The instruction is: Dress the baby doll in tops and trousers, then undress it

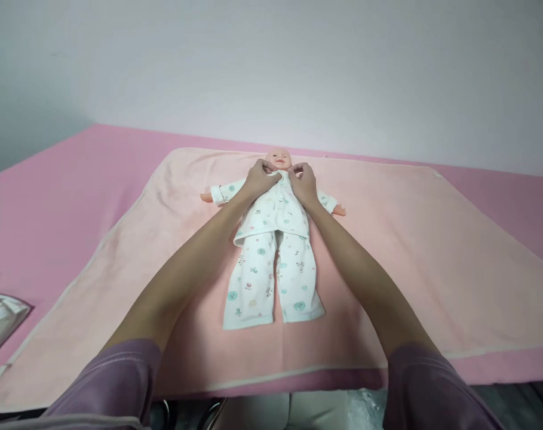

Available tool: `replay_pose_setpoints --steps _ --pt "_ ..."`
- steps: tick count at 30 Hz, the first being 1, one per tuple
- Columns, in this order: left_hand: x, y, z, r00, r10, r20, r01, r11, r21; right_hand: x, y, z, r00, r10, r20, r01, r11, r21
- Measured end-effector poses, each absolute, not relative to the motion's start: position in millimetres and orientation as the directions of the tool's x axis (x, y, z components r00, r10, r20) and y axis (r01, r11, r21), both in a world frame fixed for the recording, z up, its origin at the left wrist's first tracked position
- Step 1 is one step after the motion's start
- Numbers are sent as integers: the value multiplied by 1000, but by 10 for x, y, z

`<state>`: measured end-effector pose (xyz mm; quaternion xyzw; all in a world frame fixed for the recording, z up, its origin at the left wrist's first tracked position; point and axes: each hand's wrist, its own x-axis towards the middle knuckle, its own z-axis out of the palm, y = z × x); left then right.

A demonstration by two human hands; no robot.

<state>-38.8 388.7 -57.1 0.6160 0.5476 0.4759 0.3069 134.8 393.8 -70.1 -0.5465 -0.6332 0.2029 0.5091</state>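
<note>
A baby doll (279, 159) lies on its back, dressed in a white printed pajama top (271, 212) and matching pajama pants (253, 280). Both its arms stretch out sideways, and the pant legs lie flat toward me. At the doll's neck, my left hand (261, 178) pinches the left side of the top's collar. Across from it, my right hand (303, 183) has its fingers curled on the collar's right side. The fingertips partly cover the collar. Below them, the buttoned front runs down the doll's chest.
Under the doll is a peach blanket (414, 257) with pale edging, spread over a pink table surface (74, 191). A white package (2, 316) sits at the left edge. Behind the table rises a pale wall (298, 71).
</note>
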Motion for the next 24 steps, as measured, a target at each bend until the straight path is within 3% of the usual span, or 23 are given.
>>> replay_pose_setpoints --steps 4,8,15,20,24 --pt "-532 3712 -596 68 913 402 420 -392 819 1541 3606 -692 32 828 559 610 427 -667" --pt "-703 3652 -616 211 902 376 574 -426 699 1840 2952 -807 -66 800 596 649 488 -584" --pt "-703 3697 -511 329 914 238 789 -404 462 2162 2107 -874 -164 811 561 616 529 -584" --pt "-935 3313 -465 456 831 319 784 -544 297 2241 1850 -819 -362 809 463 624 580 -524" --pt "-1312 2638 -592 481 779 402 752 -602 268 2220 1753 -848 -361 855 372 710 511 -484"
